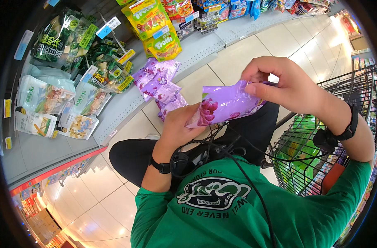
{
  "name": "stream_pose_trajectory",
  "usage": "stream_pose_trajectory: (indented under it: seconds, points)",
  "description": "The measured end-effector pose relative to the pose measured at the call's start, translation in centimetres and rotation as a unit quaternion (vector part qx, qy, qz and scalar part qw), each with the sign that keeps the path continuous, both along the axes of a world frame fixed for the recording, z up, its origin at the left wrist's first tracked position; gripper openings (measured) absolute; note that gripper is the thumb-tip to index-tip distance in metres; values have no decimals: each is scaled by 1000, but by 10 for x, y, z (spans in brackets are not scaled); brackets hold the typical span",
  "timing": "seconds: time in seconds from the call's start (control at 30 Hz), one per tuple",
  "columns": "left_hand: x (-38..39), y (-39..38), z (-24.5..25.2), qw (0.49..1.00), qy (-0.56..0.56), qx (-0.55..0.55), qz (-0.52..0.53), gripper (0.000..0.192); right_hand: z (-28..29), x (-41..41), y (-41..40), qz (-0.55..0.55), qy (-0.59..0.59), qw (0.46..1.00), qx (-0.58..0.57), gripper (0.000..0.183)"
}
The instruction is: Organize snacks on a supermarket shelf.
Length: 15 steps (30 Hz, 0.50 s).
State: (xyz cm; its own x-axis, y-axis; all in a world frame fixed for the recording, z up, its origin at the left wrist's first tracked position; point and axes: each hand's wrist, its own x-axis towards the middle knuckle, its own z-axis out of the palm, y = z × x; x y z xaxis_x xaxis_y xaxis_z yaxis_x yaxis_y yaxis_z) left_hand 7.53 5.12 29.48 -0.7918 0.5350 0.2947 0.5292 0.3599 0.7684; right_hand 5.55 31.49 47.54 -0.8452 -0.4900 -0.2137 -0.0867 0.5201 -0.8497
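Note:
A purple candy bag [221, 100] with grapes printed on it is stretched out between my two hands above my knees. My left hand [180, 125] grips its left end from below. At the upper right corner, my right hand [280, 85] pinches the bag's top edge between thumb and fingers. More purple grape packets [159, 82] lie in an overlapping row at the shelf's edge, beyond my left hand. The lowest of them are partly hidden by that hand. Whether the held bag's top seam is torn cannot be seen.
A grey store shelf [201, 59] curves along the left and top, with Trolli gummy bags [162, 45], green snack bags [64, 40] and white pouches [44, 94]. At my right stands a black wire shopping cart [300, 155] holding green packages [303, 139]. Black cables [219, 144] cross my lap.

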Motion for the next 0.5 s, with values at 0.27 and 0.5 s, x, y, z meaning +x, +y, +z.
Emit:
stream_pose_trajectory:
  seconds: [0.27,0.5]
  points:
    - [1,1,-3,995,-91,39,-14,54,-2,-3,3,-4,-3,1000,-29,9]
    - [6,4,10,965,-253,60,-29,49,-1,-8,7,5,100,994,43,9]
